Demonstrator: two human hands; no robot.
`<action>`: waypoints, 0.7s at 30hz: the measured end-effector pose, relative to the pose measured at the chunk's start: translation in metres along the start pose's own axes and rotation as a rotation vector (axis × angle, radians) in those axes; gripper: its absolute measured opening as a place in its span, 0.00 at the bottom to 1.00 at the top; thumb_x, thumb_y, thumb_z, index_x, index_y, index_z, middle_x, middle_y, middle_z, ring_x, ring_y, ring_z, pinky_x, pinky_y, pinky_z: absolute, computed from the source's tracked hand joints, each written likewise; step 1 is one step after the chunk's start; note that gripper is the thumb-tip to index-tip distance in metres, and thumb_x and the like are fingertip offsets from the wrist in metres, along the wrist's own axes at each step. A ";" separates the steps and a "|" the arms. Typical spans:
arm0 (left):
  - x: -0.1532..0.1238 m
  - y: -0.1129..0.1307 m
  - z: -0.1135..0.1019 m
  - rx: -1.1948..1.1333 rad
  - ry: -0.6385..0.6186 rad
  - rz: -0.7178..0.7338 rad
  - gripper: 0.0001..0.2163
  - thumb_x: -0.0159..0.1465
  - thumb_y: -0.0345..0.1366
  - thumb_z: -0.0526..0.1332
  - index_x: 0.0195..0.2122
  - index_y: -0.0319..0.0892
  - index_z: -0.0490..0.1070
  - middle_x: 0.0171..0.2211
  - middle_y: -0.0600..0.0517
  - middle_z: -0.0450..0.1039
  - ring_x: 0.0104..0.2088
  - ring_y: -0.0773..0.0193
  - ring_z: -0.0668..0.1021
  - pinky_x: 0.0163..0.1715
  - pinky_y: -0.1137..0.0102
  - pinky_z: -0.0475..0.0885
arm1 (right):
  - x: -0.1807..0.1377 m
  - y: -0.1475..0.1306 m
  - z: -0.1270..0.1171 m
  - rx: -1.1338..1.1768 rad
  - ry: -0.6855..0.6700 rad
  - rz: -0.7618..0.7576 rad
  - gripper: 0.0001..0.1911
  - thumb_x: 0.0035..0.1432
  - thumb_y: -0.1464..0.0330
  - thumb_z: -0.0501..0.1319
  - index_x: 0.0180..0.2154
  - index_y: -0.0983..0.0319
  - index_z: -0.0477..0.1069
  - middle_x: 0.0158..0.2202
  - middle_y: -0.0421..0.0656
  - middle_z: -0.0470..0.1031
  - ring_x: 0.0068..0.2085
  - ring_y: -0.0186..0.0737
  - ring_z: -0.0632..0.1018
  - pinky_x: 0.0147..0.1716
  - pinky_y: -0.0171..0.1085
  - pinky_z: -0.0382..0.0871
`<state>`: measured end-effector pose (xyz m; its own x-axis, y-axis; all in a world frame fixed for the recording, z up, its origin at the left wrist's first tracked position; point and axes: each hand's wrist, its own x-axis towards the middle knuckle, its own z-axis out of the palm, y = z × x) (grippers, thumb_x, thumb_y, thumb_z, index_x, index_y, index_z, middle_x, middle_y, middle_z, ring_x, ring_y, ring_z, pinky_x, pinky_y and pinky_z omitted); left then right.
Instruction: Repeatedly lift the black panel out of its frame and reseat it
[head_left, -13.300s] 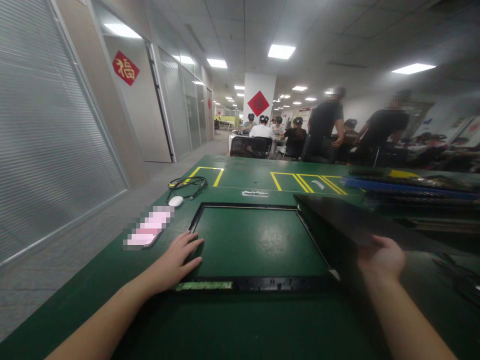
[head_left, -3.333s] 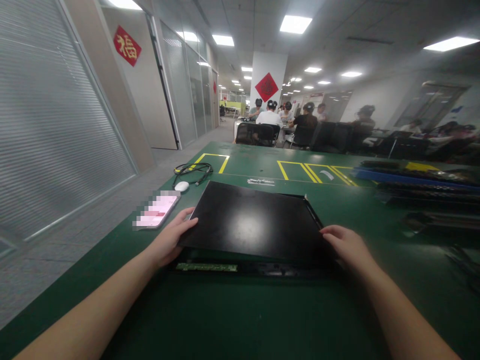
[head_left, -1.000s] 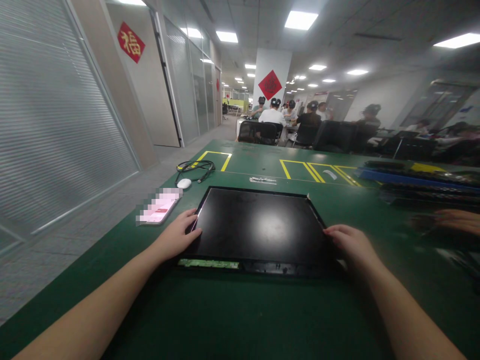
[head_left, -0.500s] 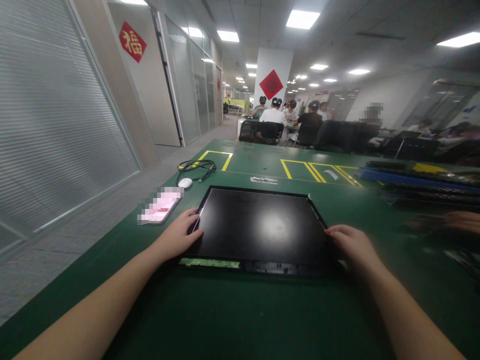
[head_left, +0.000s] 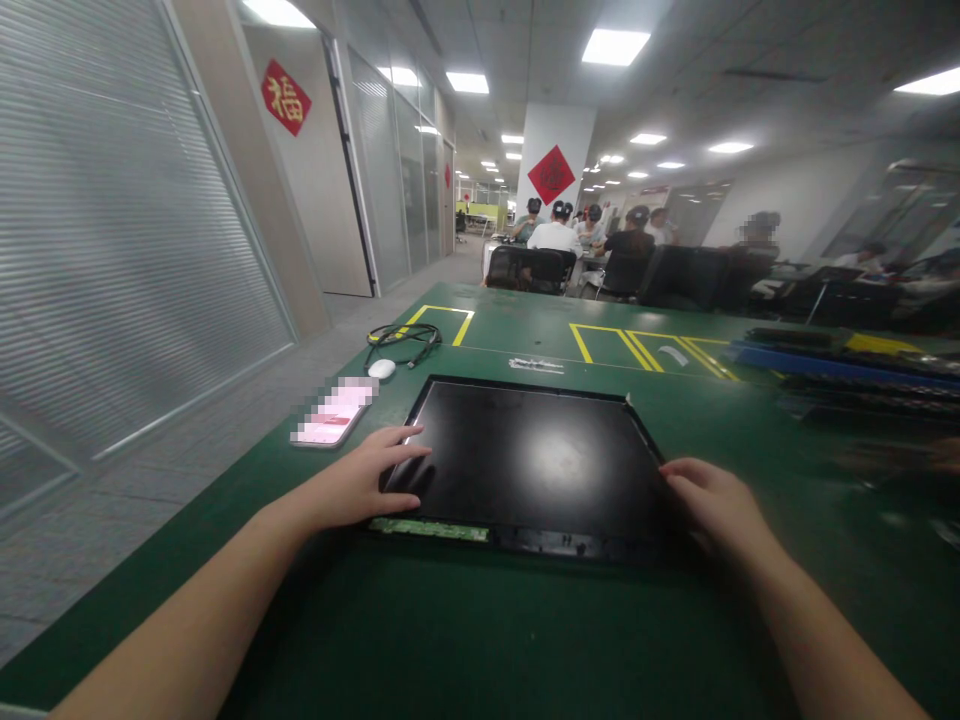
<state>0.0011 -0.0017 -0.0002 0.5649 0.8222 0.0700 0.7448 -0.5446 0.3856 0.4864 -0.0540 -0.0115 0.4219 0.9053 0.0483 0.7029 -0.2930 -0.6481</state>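
Note:
A black display panel (head_left: pixel 517 450) lies flat on the green table, glossy with a light reflected in it. A green circuit board strip (head_left: pixel 431 529) shows along its near edge, toward the left. My left hand (head_left: pixel 382 475) rests over the panel's left edge with fingers spread across the frame and screen. At the right edge, my right hand (head_left: pixel 705 495) has its thumb and curled fingers closed on the frame; its lower fingers are partly hidden.
Left of the panel lie a phone (head_left: pixel 335 412), a white mouse (head_left: pixel 382 369) and a coiled black cable (head_left: pixel 405 342). A blurred stack of dark and blue parts (head_left: pixel 847 360) stands at right. Several people sit beyond the green table (head_left: pixel 480 640).
My left hand has spread its fingers and lifted them off the left edge onto the screen. My right hand stays at the right edge. The view has shifted slightly.

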 end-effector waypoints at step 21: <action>0.000 0.014 -0.008 -0.063 -0.034 0.089 0.26 0.56 0.41 0.70 0.58 0.50 0.74 0.64 0.46 0.69 0.61 0.48 0.72 0.58 0.57 0.68 | -0.005 0.000 0.010 0.017 -0.172 -0.252 0.18 0.51 0.61 0.61 0.41 0.55 0.83 0.50 0.43 0.81 0.55 0.52 0.78 0.60 0.48 0.66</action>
<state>0.0089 -0.0076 0.0129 0.6406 0.7641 0.0756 0.6677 -0.6030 0.4365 0.4783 -0.0551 -0.0195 0.1313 0.9880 0.0810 0.7632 -0.0486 -0.6444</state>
